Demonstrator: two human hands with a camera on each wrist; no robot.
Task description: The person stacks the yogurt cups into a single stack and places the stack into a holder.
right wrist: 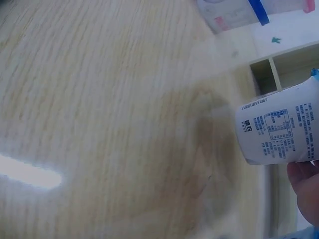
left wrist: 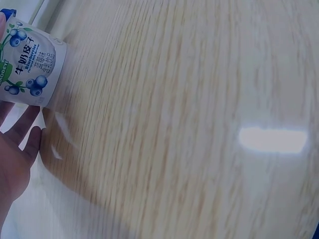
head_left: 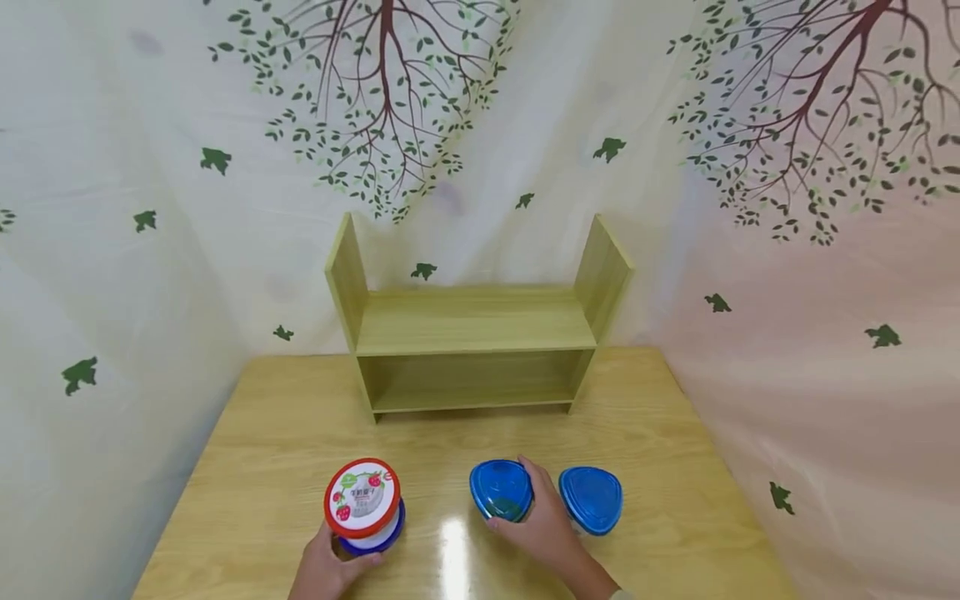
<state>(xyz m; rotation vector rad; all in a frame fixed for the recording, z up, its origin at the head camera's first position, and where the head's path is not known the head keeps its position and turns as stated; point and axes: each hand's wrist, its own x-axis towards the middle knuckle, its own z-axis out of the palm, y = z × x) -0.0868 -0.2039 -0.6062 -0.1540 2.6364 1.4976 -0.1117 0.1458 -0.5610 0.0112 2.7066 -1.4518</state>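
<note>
In the head view my left hand (head_left: 330,562) grips the lower of two stacked round cups. That lower cup (left wrist: 35,62) has a dark blue lid and blueberry pictures on its white side. On top of it sits a red-lidded cup (head_left: 363,497) printed with strawberries. My right hand (head_left: 543,527) holds a white cup (right wrist: 279,127) with a blue rounded-triangular lid (head_left: 501,490), thumb and fingers on opposite sides. Its printed side shows small text and a barcode in the right wrist view. Just right of that hand stands a second cup with a matching blue lid (head_left: 591,500).
A two-level wooden shelf (head_left: 476,321) with upright side panels stands at the back of the wooden table (head_left: 285,433). Behind it and at both sides hangs a cloth (head_left: 465,192) printed with trees and green birds.
</note>
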